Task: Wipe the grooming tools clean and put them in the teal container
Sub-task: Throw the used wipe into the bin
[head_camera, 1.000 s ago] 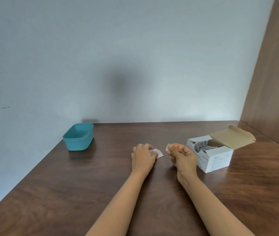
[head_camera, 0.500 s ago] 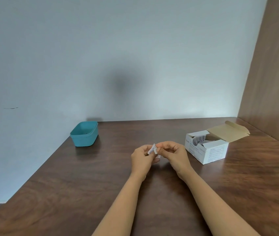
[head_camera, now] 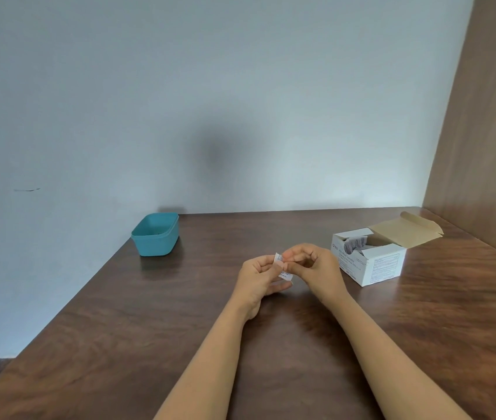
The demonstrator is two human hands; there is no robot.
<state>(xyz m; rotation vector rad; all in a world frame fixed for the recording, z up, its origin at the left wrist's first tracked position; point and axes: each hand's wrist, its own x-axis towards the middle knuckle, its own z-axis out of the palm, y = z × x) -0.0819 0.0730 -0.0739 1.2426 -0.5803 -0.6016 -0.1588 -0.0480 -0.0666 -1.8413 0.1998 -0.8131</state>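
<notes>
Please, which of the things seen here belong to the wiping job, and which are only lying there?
For the job: small white packet, pinched by left hand and right hand; open white box of packets; teal container. No grooming tool is in view.
Only there: wooden table; wooden side panel.

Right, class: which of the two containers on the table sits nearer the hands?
The white cardboard box, flap open, beside the right hand; the teal container stands farther off at the left edge.
</notes>
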